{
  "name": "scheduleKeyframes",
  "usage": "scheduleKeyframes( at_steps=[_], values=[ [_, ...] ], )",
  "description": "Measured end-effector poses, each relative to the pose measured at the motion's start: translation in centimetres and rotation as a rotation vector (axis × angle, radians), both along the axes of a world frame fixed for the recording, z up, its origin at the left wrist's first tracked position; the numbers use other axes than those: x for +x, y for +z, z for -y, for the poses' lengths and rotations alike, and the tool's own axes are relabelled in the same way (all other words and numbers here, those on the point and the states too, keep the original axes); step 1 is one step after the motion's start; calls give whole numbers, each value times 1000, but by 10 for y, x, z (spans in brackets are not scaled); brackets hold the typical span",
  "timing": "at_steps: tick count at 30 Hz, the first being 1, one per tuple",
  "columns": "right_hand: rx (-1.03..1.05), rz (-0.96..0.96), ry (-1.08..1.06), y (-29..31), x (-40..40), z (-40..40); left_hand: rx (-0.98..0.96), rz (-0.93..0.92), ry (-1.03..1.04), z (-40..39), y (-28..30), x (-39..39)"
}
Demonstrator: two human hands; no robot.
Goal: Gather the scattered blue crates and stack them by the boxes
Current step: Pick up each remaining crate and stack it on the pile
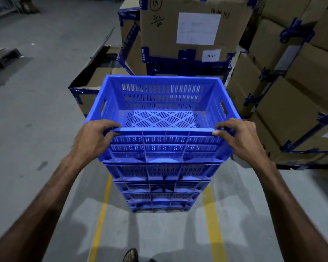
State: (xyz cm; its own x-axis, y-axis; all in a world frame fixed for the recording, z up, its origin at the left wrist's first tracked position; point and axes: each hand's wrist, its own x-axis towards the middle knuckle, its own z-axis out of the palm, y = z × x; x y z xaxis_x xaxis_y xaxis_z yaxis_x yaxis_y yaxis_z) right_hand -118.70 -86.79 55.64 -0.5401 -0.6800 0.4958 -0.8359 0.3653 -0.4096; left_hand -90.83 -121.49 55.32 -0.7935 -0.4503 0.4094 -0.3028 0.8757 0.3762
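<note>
An empty blue slotted crate (162, 103) sits on top of a stack of several blue crates (162, 184) standing on the floor right in front of me. My left hand (95, 138) grips the near left corner of the top crate's rim. My right hand (239, 138) grips the near right corner of the same rim. Tall cardboard boxes (193, 31) with blue tape stand just behind the stack.
An open cardboard box (95, 80) lies behind the stack on the left. More taped boxes (295, 87) are piled along the right. Two yellow floor lines (213, 220) run under the stack. A wooden pallet (2, 55) rests at far left. My sandalled foot (131, 255) shows at the bottom.
</note>
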Motion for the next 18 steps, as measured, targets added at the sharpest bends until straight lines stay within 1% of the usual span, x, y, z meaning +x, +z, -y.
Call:
scheduleKeyframes(
  at_steps=[18],
  values=[
    [-38, 30, -5, -6, -12, 3, -15, -36, 4, -2, -5, -5]
  ],
)
